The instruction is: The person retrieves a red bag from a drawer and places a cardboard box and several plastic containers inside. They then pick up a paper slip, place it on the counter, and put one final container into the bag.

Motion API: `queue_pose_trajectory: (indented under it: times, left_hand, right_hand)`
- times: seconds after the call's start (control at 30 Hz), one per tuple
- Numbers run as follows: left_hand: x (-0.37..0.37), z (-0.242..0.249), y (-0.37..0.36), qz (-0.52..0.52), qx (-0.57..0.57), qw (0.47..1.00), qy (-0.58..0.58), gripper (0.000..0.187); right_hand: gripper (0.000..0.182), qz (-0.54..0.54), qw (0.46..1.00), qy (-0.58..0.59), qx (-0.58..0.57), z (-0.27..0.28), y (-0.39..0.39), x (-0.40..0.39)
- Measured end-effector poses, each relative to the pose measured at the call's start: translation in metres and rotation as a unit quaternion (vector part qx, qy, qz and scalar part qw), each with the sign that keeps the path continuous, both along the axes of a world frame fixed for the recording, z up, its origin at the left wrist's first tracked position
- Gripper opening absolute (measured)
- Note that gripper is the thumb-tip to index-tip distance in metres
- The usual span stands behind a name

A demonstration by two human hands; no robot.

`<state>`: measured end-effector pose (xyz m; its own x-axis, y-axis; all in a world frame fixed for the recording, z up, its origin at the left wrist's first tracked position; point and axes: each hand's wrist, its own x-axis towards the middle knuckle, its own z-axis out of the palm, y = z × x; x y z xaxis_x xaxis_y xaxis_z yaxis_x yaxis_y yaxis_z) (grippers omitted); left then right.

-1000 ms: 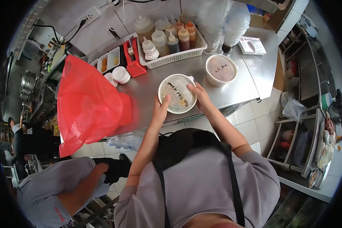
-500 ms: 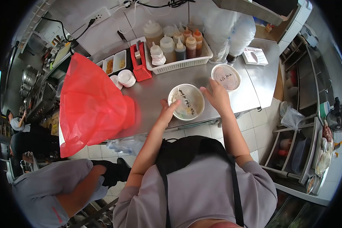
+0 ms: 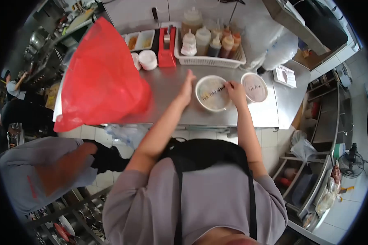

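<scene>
While two lidded round containers stood side by side on the steel counter (image 3: pixel 167 106), your hands worked at the nearer one (image 3: pixel 212 93), whose lid carried handwriting. The second container (image 3: pixel 254 87), also marked on its lid, stood just to its right, close but whether touching could not be told. Your right hand (image 3: pixel 235 90) rested on the near container's right rim, fingers curled loosely onto the lid, not clamped around anything. Your left hand (image 3: pixel 187 85) was flat and open, fingers together and extended, beside the container's left edge, holding nothing. Behind them stood one white basket (image 3: pixel 210 61) of sauce bottles, about five counted. One red tape dispenser (image 3: pixel 166 52) stood left of it, then one stack of small white cups (image 3: pixel 147 59). One red plastic bag (image 3: pixel 100 77) covered the counter's left end.
</scene>
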<state>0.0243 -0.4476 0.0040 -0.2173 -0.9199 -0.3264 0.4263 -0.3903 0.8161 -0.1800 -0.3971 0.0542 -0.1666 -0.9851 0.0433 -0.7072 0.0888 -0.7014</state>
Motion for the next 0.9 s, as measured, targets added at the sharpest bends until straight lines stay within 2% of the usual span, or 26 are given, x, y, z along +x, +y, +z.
queue_pose_trajectory:
  times: [0.07,0.1,0.13,0.17,0.2,0.23,0.3,0.37,0.4,0.43,0.47,0.5,0.53,0.57,0.6,0.63,0.7,0.77,0.8,0.87,0.9]
  left_hand:
    - [0.011,-0.013,0.031,0.085,-0.053,0.991,0.094,0.075]
    - [0.004,-0.011,0.051,0.074,-0.104,0.984,0.128,0.07]
    - [-0.014,-0.008,0.065,0.061,-0.156,0.972,0.163,0.065]
    - [-0.033,-0.042,0.061,0.194,-0.115,0.964,0.14,0.05]
    - [-0.036,-0.027,0.063,0.166,-0.165,0.963,0.132,0.062]
    - [-0.039,-0.032,0.053,0.158,-0.169,0.964,0.129,0.062]
    - [-0.043,-0.025,0.05,0.148,-0.166,0.966,0.131,0.062]
    - [-0.038,0.002,0.047,0.048,-0.186,0.981,-0.02,0.065]
    - [-0.039,0.001,0.047,0.046,-0.189,0.981,-0.02,0.065]
    - [-0.042,-0.002,0.045,0.066,-0.186,0.977,-0.081,0.067]
    - [-0.043,-0.005,0.04,0.092,-0.183,0.969,-0.139,0.068]
    - [-0.037,-0.012,0.037,0.052,-0.164,0.982,-0.081,0.072]
    - [-0.031,-0.019,0.035,0.064,-0.17,0.98,-0.08,0.072]
    - [-0.025,-0.026,0.035,0.078,-0.142,0.986,-0.027,0.073]
    - [-0.019,-0.028,0.039,0.088,-0.114,0.989,0.025,0.075]
    - [-0.012,-0.017,0.048,0.08,-0.113,0.99,0.012,0.077]
    - [0.005,0.007,0.062,0.091,-0.127,0.988,0.016,0.076]
    - [0.026,0.022,0.078,0.1,-0.137,0.985,0.021,0.074]
    - [0.037,0.028,0.085,0.107,-0.159,0.981,0.024,0.07]
    - [0.059,0.043,0.096,0.115,-0.187,0.975,0.028,0.067]
    - [0.07,0.051,0.103,0.122,-0.206,0.971,0.015,0.062]
  right_hand:
    - [0.034,-0.055,0.992,-0.109,0.0,-0.002,-0.001,0.018]
    - [0.036,-0.094,0.967,-0.237,-0.007,-0.024,-0.004,0.024]
    - [0.036,-0.092,0.966,-0.241,-0.008,-0.032,-0.005,0.029]
    - [0.036,-0.12,0.903,-0.411,-0.043,-0.039,-0.002,0.036]
    - [0.037,-0.148,0.808,-0.565,-0.079,-0.041,0.002,0.042]
    - [0.036,-0.154,0.777,-0.602,-0.104,-0.037,0.006,0.045]
    - [0.036,-0.161,0.773,-0.606,-0.098,-0.05,-0.002,0.031]
    - [0.036,-0.158,0.767,-0.615,-0.095,-0.048,-0.007,0.028]
    - [0.033,-0.169,0.863,-0.428,-0.206,-0.037,-0.001,0.033]
    - [0.03,-0.168,0.911,-0.217,-0.309,-0.02,0.001,0.039]
    - [0.03,-0.159,0.91,-0.217,-0.316,-0.001,0.003,0.044]
    - [0.027,-0.095,0.907,-0.087,-0.401,0.024,0.008,0.052]
    - [0.026,-0.03,0.877,0.041,-0.478,0.044,0.008,0.063]
    - [0.026,0.045,0.881,-0.002,-0.471,0.059,0.003,0.075]
    - [0.025,0.092,0.911,-0.106,-0.387,0.07,-0.006,0.09]
    - [0.024,0.135,0.923,-0.208,-0.296,0.079,-0.021,0.106]
    - [0.024,0.152,0.941,-0.287,-0.092,0.093,-0.061,0.14]
    - [0.029,0.202,0.975,-0.074,-0.054,0.061,-0.132,0.164]
    - [0.029,0.199,0.975,-0.076,-0.059,0.046,-0.155,0.175]
    - [0.031,0.116,0.98,0.144,-0.078,0.025,-0.192,0.194]
    - [0.031,0.116,0.979,0.143,-0.083,0.023,-0.203,0.199]
